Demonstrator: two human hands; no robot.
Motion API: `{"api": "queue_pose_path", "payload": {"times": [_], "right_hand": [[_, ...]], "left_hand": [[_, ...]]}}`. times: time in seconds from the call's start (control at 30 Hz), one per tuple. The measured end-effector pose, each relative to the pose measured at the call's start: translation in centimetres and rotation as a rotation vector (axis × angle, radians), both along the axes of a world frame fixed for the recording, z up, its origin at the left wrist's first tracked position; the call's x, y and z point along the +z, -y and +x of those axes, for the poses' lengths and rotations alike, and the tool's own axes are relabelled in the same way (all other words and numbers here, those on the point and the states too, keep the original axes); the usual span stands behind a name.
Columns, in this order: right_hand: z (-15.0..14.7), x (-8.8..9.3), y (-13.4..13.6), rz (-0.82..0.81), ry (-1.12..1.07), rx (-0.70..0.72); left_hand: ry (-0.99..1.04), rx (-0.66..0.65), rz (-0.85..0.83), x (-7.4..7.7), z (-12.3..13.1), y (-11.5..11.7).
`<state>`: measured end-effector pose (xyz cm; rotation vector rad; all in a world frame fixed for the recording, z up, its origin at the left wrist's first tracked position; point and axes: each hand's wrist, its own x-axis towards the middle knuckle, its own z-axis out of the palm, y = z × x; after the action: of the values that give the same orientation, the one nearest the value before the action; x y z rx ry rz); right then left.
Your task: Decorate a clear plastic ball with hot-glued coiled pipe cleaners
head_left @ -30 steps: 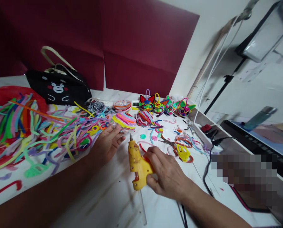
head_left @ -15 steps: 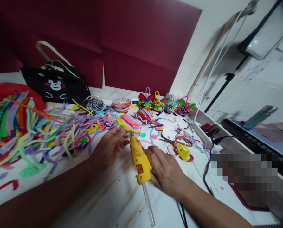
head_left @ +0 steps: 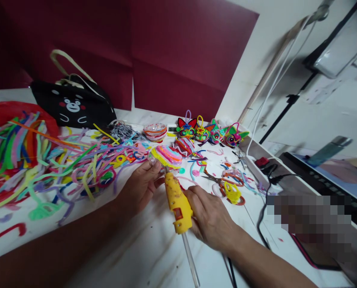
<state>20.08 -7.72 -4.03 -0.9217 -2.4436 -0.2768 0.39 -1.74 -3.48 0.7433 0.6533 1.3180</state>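
My right hand (head_left: 210,218) grips a yellow hot glue gun (head_left: 177,202) with a clear glue stick (head_left: 190,260) poking out of its back. Its nozzle points up at a round, colourful pipe-cleaner piece (head_left: 166,156), which my left hand (head_left: 139,184) pinches at its lower edge just above the white table (head_left: 142,256). The nozzle tip touches or nearly touches the piece's underside.
A big heap of loose pipe cleaners (head_left: 40,160) covers the left. A black bear tote bag (head_left: 73,106) stands behind it. Finished cat-face figures (head_left: 210,134) line the back. Scissors (head_left: 211,179), a yellow piece (head_left: 231,192) and black cables (head_left: 264,200) lie right.
My left hand picked up the round colourful piece and drew it toward me. My right hand swung the glue gun upright and brought its nozzle up to the piece.
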Motion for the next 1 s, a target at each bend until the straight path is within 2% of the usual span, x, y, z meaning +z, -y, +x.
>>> {"api": "queue_pose_path", "payload": {"times": [0.63,1.0], "right_hand": [[0.0,-0.04,0.25,-0.038,-0.018,-0.025],[-0.16,-0.01,0.21,-0.017,-0.015,-0.009]], "left_hand": [[0.013,0.025,-0.015,-0.08,-0.19,-0.15],[0.023,-0.005,-0.048,0.02,0.16,0.12]]}}
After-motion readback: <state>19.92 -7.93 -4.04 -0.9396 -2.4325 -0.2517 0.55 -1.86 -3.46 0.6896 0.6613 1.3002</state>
